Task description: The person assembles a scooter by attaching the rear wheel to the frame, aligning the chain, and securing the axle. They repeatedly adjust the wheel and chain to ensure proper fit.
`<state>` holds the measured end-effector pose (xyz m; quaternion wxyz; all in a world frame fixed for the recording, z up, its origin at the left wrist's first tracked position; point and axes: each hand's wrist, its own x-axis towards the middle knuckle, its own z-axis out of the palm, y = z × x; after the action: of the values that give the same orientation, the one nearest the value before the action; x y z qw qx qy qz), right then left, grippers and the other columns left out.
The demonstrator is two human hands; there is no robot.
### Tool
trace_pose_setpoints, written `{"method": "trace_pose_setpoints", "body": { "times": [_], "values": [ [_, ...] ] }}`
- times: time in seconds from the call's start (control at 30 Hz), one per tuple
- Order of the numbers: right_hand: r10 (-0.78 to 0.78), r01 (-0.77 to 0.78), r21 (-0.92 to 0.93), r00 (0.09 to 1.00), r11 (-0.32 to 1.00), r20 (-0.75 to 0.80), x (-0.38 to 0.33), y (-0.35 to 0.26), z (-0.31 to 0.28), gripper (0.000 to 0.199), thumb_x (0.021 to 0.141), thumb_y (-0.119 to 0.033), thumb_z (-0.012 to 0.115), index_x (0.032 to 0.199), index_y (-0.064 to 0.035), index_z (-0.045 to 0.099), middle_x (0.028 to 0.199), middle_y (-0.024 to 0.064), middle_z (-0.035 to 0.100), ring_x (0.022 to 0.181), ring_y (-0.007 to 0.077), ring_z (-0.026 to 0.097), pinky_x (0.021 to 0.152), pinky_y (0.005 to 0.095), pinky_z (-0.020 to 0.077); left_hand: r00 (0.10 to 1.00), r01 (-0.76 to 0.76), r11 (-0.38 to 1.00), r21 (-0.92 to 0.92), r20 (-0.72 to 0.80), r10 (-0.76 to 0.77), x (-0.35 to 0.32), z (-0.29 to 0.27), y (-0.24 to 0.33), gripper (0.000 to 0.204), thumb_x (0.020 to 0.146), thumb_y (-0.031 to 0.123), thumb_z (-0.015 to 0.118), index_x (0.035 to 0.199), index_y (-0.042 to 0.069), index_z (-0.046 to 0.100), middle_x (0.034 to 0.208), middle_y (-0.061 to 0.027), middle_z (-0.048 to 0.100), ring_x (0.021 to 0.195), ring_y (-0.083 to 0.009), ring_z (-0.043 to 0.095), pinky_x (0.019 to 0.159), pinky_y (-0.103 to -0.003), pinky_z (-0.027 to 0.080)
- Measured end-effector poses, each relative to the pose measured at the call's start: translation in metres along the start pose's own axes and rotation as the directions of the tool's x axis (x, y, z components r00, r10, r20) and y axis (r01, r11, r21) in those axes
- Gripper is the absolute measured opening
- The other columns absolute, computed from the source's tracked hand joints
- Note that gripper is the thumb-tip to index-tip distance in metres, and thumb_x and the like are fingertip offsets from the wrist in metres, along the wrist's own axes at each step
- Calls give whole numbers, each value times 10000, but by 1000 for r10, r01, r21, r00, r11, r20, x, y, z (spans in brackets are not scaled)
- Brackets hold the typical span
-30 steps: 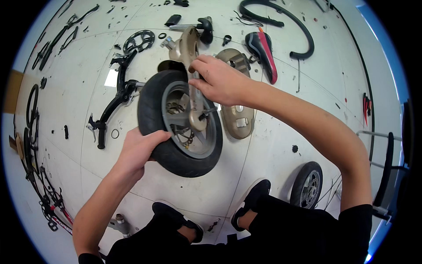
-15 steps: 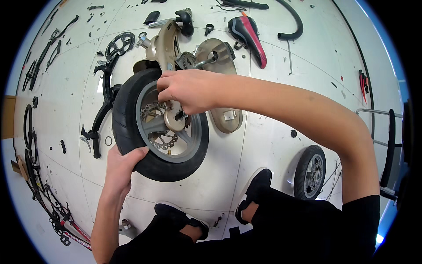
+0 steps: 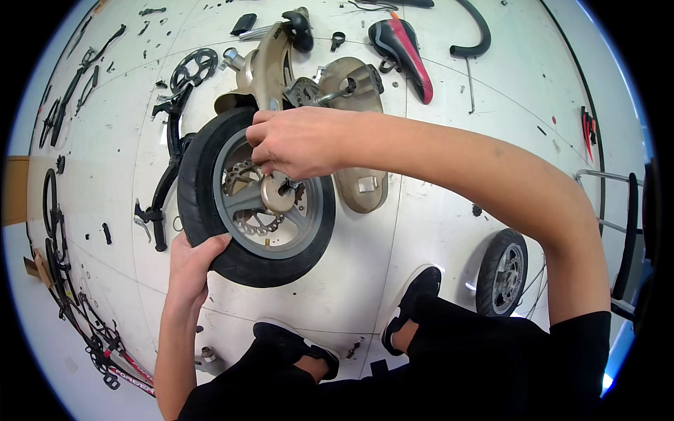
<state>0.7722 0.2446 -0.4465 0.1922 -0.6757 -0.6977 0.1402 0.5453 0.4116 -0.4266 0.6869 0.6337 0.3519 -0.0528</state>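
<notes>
Wheel (image 3: 242, 200) now farther left, closer to the black handlebar assembly (image 3: 166, 186), than a second ago; brake disc (image 3: 242, 175) shows more. Left hand (image 3: 191, 265) still holds the tyre's lower left, thumb on top. Right hand (image 3: 298, 144) lower on the beige fork (image 3: 265, 70), fingers curled; can't tell if gripping.

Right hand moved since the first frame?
Yes: right hand shifted toward the wearer and leftward, farther from the red-black saddle on the floor.
</notes>
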Motion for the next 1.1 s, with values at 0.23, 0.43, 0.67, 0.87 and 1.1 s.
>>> {"method": "trace_pose_setpoints", "body": {
  "times": [0.23,0.43,0.67,0.87,1.1],
  "values": [
    [-75,66,-231,997,971,-30,15,1,9,201,900,-217,639,875,-22,679,939,87,597,983,250,534,863,374,457,983,-85,992,91,-154,98,15,-1,-7,390,827,113,714,1140,-95,610,1055,-120,690,921,-145,640,875,-283,491],
    [-48,38,-159,997,987,-57,5,10,10,149,894,-197,637,895,-51,669,972,77,568,1017,251,517,866,383,419,977,-115,993,26,-178,117,32,-1,-1,361,837,120,727,1108,-94,622,1012,-117,694,886,-132,641,832,-273,508],
    [-20,10,-73,989,997,-145,6,19,11,141,914,-193,624,885,-57,639,966,78,547,1014,258,505,866,397,408,935,-204,969,138,-266,235,17,3,-7,374,841,108,696,1140,-103,618,1053,-115,693,925,-147,640,883,-273,485],
    [27,-31,-31,992,999,-122,-1,19,3,125,924,-183,616,907,-60,631,1000,84,540,1055,258,500,915,401,399,897,-276,952,129,-321,303,25,4,-2,343,837,122,679,1090,-100,619,993,-118,685,857,-152,635,837,-266,488],
    [111,-104,49,980,993,-166,-20,16,-11,139,949,-187,599,965,-50,610,1079,106,519,1090,292,489,959,422,399,890,-338,932,133,-278,362,5,30,30,427,783,60,707,1168,-91,597,1048,-116,683,935,-163,635,925,-291,467]
  ]
}}
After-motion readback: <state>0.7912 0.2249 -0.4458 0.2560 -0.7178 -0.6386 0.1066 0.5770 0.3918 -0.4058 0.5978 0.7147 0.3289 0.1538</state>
